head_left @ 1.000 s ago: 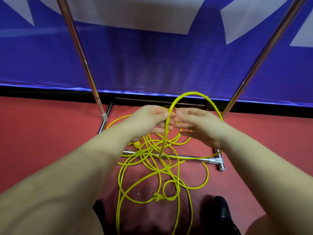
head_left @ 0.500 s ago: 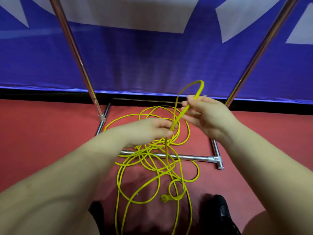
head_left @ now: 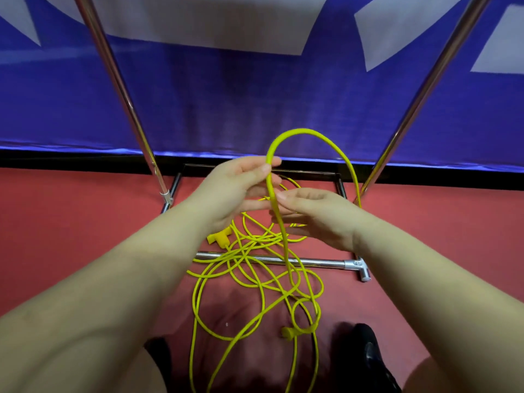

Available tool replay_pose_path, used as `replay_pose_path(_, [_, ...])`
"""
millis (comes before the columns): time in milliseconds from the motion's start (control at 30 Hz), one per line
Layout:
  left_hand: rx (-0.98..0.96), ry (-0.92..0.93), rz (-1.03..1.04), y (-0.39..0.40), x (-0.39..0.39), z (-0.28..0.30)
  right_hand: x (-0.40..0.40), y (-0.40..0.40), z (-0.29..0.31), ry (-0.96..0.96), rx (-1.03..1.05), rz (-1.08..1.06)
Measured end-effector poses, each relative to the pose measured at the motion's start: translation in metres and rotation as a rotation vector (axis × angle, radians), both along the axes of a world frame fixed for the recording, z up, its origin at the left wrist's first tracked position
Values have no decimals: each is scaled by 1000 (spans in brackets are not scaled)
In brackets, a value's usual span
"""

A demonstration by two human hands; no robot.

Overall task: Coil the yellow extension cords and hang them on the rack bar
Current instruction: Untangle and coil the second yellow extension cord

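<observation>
On the far left, the slanted left upright [head_left: 119, 89] of the chrome rack runs down to its foot on the red floor [head_left: 71, 231], with the blue banner [head_left: 255, 103] stretched behind it. No top bar shows from here, so I cannot tell whether anything hangs there yet.

Moving in, the person's left hand [head_left: 235, 191] is raised above the rack's base, fingertips pinching the yellow cord [head_left: 286, 251] right where it starts to arch upward. From that pinch the cord rises into 1 tall loop [head_left: 306, 133], curves over to the right and drops behind the right hand. Below the left wrist a yellow plug [head_left: 217, 238] lies on the floor among the tangle.

The right hand [head_left: 320, 217] sits just beside and below the left, fingers curled lightly round the strand that falls straight down from the pinch; it looks like a loose guiding hold, not a clamp.

Under both hands, most of the cord sprawls in loose, crossing loops over the low crossbar [head_left: 320, 262] and the floor, with a second yellow connector [head_left: 287, 333] near the dark shoe [head_left: 368, 358] at the bottom. Farther right stands the right upright [head_left: 425, 89].

My reading: the coiling has barely begun. Only 1 loop is formed in the hands, the bulk is on the ground, untidy, and no hanging is visible.
</observation>
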State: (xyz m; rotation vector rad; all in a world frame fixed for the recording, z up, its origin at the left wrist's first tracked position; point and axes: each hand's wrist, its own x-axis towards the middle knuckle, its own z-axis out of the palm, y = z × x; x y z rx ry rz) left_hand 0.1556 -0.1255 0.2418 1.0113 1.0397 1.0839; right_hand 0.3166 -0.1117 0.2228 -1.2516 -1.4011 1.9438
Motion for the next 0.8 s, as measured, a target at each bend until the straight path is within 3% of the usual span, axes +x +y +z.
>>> replay_pose_path(200, [-11, -259, 144, 6, -15, 12, -5, -7, 1, -24, 99, 100])
replay_pose_path(267, [-19, -257, 120, 7, -17, 10, -7, -6, 9, 8, 136, 51])
replay_pose_path(500, [-122, 334, -355, -15, 9, -16, 4, 15, 28, 385, -42, -446])
replay_pose_path(600, [-34, 382, -330, -15, 14, -18, 8, 18, 29, 464, -79, -524])
replay_pose_path(700, [7, 261, -134, -9, 9, -10, 6, 18, 27, 353, -60, -413])
replay_pose_path(800, [-15, 11, 79, 0, -4, -1, 1, 11, 16, 42, 28, -169])
